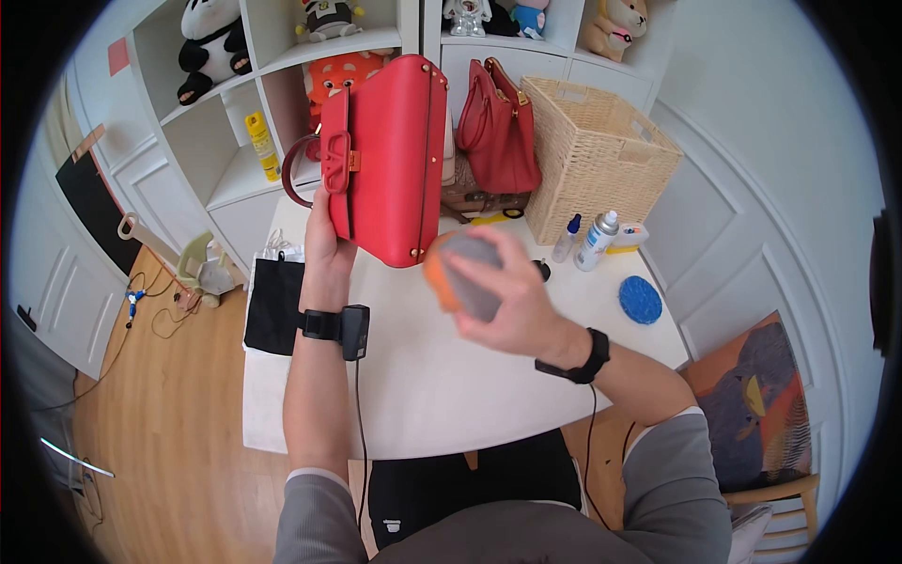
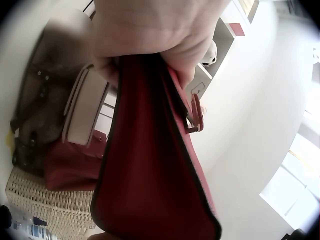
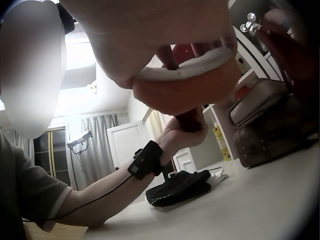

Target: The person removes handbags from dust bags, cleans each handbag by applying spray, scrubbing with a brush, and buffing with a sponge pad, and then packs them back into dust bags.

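Observation:
A red handbag is held up over the table, its flap and clasp facing left. My left hand grips its lower edge near the flap. In the left wrist view the narrow side of the handbag drops away below the fingers. My right hand holds a two-layer sponge, orange on one side and grey on the other, close by the bag's lower corner. The orange layer of the sponge shows beneath the palm in the right wrist view.
On the white table are a black cloth pouch, a spray can, a small bottle and a blue round sponge. A wicker basket and another red bag stand behind. Shelves hold plush toys.

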The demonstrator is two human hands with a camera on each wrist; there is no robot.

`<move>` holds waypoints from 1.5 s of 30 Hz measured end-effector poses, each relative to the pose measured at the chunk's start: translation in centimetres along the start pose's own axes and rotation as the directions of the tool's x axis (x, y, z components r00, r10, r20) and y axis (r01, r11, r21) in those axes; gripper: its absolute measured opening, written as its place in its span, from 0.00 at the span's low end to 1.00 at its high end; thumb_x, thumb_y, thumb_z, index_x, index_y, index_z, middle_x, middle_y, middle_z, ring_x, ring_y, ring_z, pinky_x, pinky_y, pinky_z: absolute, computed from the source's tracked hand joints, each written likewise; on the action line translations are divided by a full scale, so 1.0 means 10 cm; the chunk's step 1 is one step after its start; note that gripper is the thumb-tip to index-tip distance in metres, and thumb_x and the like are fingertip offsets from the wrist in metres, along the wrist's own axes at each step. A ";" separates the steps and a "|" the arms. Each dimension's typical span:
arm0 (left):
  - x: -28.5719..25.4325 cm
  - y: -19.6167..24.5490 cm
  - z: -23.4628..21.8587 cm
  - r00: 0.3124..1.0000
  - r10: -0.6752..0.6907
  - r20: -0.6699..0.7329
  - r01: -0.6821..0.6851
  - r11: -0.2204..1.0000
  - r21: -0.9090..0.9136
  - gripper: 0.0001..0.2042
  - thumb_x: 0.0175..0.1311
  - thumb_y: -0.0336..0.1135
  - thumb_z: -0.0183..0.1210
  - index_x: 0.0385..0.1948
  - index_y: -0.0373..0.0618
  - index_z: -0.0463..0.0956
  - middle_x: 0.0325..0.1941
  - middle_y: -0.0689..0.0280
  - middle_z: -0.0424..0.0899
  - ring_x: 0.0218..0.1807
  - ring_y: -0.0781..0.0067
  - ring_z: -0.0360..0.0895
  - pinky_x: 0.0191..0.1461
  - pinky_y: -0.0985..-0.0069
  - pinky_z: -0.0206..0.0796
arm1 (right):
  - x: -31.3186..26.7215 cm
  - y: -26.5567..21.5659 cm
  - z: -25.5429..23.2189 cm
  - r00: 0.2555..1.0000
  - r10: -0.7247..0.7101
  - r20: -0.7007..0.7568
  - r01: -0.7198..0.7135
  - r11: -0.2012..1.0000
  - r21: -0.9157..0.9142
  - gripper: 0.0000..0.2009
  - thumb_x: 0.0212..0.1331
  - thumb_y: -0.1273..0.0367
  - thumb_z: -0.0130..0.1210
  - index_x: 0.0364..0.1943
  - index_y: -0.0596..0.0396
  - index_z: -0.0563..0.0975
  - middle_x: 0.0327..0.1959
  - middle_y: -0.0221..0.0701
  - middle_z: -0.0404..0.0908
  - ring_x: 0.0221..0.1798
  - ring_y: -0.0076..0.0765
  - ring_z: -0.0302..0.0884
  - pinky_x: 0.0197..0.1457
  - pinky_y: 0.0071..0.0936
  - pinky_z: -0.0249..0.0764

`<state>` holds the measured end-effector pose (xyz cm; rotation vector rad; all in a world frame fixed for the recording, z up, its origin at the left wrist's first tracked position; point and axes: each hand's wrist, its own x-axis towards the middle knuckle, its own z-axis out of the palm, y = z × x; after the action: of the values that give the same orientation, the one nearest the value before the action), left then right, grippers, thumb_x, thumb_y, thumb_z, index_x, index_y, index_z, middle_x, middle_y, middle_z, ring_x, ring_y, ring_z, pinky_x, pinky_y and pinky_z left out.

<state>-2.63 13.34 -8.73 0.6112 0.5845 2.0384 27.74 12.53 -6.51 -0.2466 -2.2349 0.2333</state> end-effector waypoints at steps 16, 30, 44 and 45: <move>-0.10 -0.20 0.22 0.997 0.047 -0.063 -0.046 0.999 0.028 0.18 0.79 0.40 0.61 0.59 0.35 0.80 0.57 0.60 0.88 0.56 0.71 0.86 0.62 0.71 0.79 | 0.03 0.05 0.10 0.957 0.153 -0.248 -0.138 0.988 0.076 0.34 0.51 0.66 0.74 0.64 0.66 0.78 0.69 0.50 0.67 0.71 0.54 0.71 0.72 0.42 0.70; -0.51 0.40 0.60 0.839 0.361 0.408 -0.497 0.203 0.843 0.22 0.52 0.38 0.81 0.46 0.36 0.85 0.32 0.66 0.86 0.33 0.78 0.82 0.40 0.77 0.77 | -1.32 0.67 -0.82 0.876 0.465 0.131 -0.323 0.766 -0.556 0.31 0.47 0.57 0.75 0.59 0.52 0.84 0.63 0.54 0.76 0.61 0.63 0.76 0.66 0.50 0.75; -0.37 0.12 0.37 0.840 -0.240 0.486 -0.466 0.141 0.874 0.26 0.51 0.34 0.81 0.52 0.34 0.84 0.40 0.58 0.91 0.41 0.67 0.87 0.52 0.68 0.80 | -1.64 1.04 -0.78 0.682 0.706 0.191 -0.516 0.650 -0.558 0.33 0.51 0.56 0.73 0.64 0.54 0.83 0.70 0.58 0.72 0.71 0.67 0.71 0.74 0.52 0.70; -0.36 0.10 0.36 0.852 -0.252 0.459 -0.438 0.140 0.888 0.26 0.51 0.35 0.81 0.52 0.34 0.84 0.39 0.59 0.90 0.41 0.68 0.86 0.51 0.68 0.79 | -1.65 1.05 -0.79 0.680 0.707 0.194 -0.535 0.659 -0.529 0.34 0.52 0.56 0.73 0.65 0.53 0.82 0.71 0.59 0.70 0.72 0.69 0.69 0.75 0.55 0.67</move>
<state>0.68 10.34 -6.08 2.0001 1.6235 1.1192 45.12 19.03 -16.55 -1.3664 -2.4848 0.1552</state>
